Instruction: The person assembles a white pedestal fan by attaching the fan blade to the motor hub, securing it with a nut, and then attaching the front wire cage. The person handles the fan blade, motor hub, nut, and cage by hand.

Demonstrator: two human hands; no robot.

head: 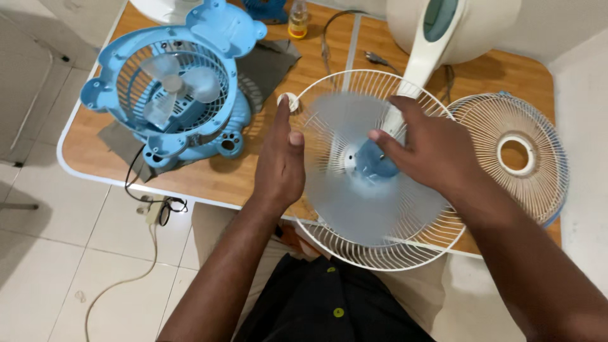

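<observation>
A white fan lies on its back on the wooden table (215, 177), its rear wire guard (380, 253) facing up. The pale blue blade (354, 196) inside it is blurred. My right hand (430, 149) reaches over the guard, fingertips on the blue hub cap (373, 161) at the blade's centre. My left hand (278, 161) rests on the guard's left rim, fingers together and pointing away, holding nothing. The fan's white stem (421, 63) runs up to its base (456, 25).
A small blue cartoon-shaped fan (177, 82) lies on a grey cloth at the left. A loose front guard (516, 155) sits at the right. A small yellow bottle (298, 19) and cables lie at the back. A power strip (155, 209) is on the tiled floor.
</observation>
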